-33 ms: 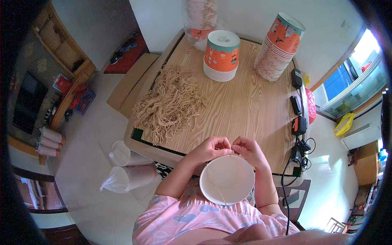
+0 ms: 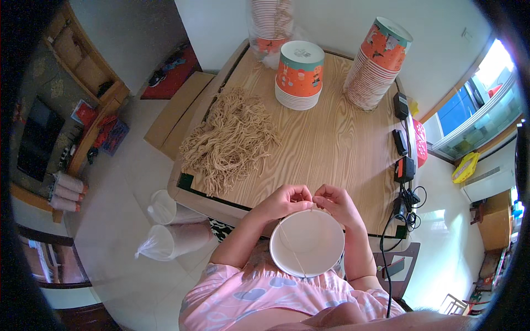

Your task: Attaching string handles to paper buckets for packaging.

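Observation:
A white paper bucket [image 2: 323, 243] rests against my lap, its round mouth turned up toward me. Thin beige string [image 2: 293, 249] runs across that mouth from the upper left of the rim to its near edge. At the far rim, my left hand [image 2: 286, 201] and my right hand [image 2: 335, 203] meet, fingertips pinched together on the string. The exact spot between the fingers is too small to make out. On the table left of centre lies a loose heap of beige strings [image 2: 232, 138], beyond my left hand.
A short stack of orange-and-green paper buckets [image 2: 300, 77] stands upside down on the wood-grain table [image 2: 326, 149]. Taller stacks [image 2: 378, 63] stand behind it. Black power adapters [image 2: 404, 169] with tangled cables line the right edge. Bagged white buckets [image 2: 176, 241] lie on the floor at left.

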`<state>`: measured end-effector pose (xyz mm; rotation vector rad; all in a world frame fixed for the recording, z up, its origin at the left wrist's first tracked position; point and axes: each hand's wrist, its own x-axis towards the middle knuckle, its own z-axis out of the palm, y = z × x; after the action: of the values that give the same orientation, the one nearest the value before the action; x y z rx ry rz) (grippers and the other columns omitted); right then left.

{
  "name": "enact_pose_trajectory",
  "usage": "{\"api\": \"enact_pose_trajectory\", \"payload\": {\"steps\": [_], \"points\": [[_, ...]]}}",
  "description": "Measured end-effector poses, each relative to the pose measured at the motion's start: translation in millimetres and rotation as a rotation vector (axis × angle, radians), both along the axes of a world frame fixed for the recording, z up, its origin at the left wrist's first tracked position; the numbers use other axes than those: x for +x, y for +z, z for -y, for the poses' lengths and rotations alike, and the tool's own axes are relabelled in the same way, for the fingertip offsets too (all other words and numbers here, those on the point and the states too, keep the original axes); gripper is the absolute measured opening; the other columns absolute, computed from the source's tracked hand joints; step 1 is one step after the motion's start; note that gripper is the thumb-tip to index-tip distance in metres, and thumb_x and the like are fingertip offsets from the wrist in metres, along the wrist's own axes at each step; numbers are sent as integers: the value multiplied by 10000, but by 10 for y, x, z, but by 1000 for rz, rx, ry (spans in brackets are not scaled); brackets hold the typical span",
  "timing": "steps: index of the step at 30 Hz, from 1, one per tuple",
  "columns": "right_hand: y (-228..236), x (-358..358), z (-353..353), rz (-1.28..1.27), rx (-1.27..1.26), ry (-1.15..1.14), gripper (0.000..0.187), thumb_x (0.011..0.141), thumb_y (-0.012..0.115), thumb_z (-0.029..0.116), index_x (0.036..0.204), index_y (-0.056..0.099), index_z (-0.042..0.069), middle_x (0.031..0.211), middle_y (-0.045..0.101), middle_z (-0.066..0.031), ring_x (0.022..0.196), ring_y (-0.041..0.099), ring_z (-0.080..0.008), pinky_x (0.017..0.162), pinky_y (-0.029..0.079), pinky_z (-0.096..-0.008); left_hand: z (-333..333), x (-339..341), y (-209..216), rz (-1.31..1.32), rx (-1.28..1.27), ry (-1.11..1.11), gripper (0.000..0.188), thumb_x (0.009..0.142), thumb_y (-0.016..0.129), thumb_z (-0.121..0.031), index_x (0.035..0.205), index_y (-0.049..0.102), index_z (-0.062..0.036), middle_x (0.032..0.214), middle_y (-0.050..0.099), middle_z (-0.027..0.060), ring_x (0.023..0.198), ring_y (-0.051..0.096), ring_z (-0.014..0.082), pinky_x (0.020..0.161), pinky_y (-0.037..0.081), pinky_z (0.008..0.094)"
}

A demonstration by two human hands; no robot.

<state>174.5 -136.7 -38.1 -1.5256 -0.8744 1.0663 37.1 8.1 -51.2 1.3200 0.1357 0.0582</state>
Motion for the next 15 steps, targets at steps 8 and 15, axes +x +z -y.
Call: {"api": "enact_pose_trajectory", "payload": {"steps": [8, 15], "points": [[150, -68, 2, 191, 8, -36, 100, 828, 626, 95, 803, 608, 0, 701, 594, -16, 671, 526, -84, 598, 429, -251, -12, -5, -25, -27, -58, -20, 100, 850, 620, -132, 839, 571, -45, 743, 559, -37, 680, 509, 31, 603, 423, 192], [182, -94, 46, 295, 43, -48, 93, 820, 636, 95, 816, 613, 5, 707, 597, -27, 664, 525, -93, 594, 433, -263, -18, -5, -11, -109, -208, 27, 132, 857, 609, -186, 866, 570, -60, 724, 551, -42, 638, 509, 26, 553, 409, 178]]}}
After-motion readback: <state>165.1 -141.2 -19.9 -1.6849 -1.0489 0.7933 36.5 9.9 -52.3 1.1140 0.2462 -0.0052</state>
